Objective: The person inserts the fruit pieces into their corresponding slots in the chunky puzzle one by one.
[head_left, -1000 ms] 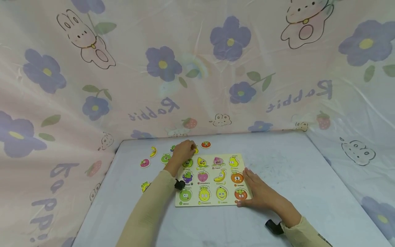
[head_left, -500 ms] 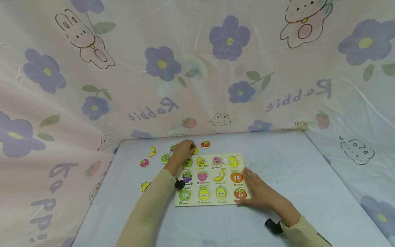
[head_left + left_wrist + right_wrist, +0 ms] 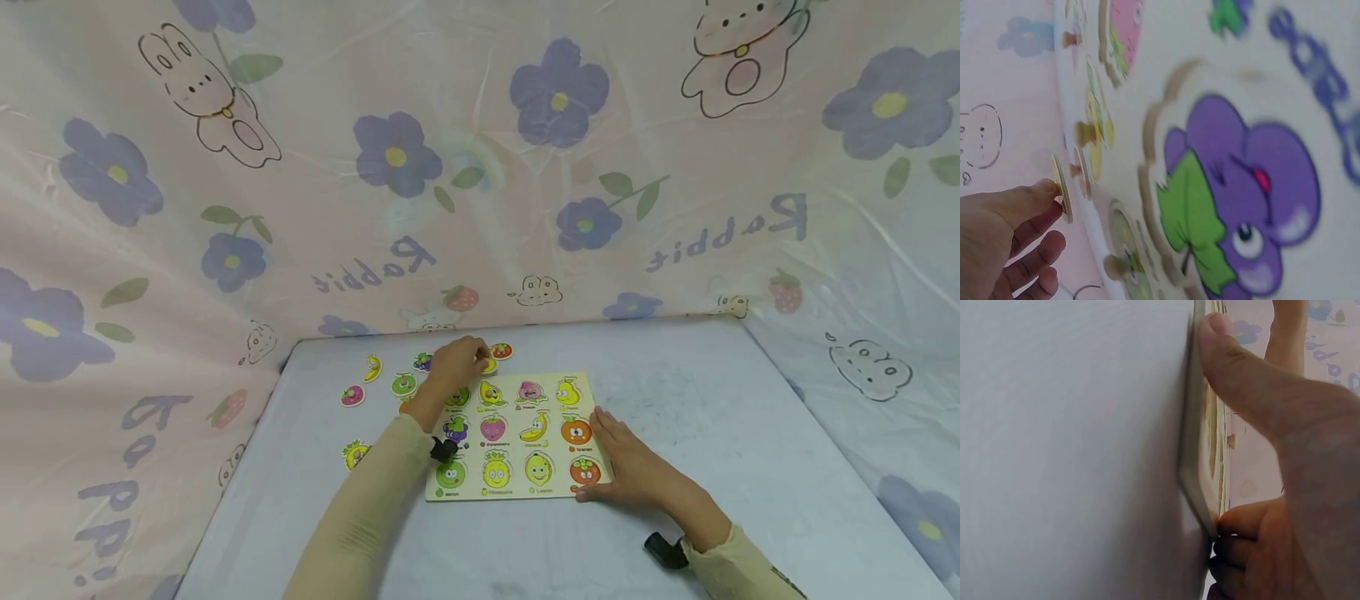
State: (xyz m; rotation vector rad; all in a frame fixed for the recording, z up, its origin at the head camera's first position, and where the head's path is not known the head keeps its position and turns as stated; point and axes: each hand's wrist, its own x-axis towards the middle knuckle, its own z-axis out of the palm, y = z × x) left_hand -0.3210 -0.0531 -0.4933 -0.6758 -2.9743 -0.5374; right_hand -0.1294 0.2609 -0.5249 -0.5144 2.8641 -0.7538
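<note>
My left hand [image 3: 456,367] reaches over the far left corner of the puzzle board [image 3: 550,417] and pinches a yellow puzzle piece [image 3: 490,366] between thumb and index finger. In the left wrist view this piece [image 3: 1064,195] is tilted up, seen nearly edge-on, its printed face hidden. The cream board bears rows of labelled fruit pictures. Small wooden knobs [image 3: 1085,133] stand up from some fruits; the grape recess [image 3: 1147,144] shows none. My right hand [image 3: 633,462] grips the board's near right corner, thumb [image 3: 1235,359] on the near edge and fingers [image 3: 1244,519] against the side.
Loose fruit pieces lie left of and behind the board: a tomato [image 3: 501,351], grapes [image 3: 423,362], a melon [image 3: 403,384], a banana [image 3: 372,367], a strawberry [image 3: 352,395] and a pineapple [image 3: 354,455]. A printed curtain [image 3: 480,208] encloses the white table [image 3: 712,433].
My left hand shifts slightly right with the yellow piece, toward the tomato piece. The grape piece and part of an orange one come out from behind it. My right hand and the board stay put.
</note>
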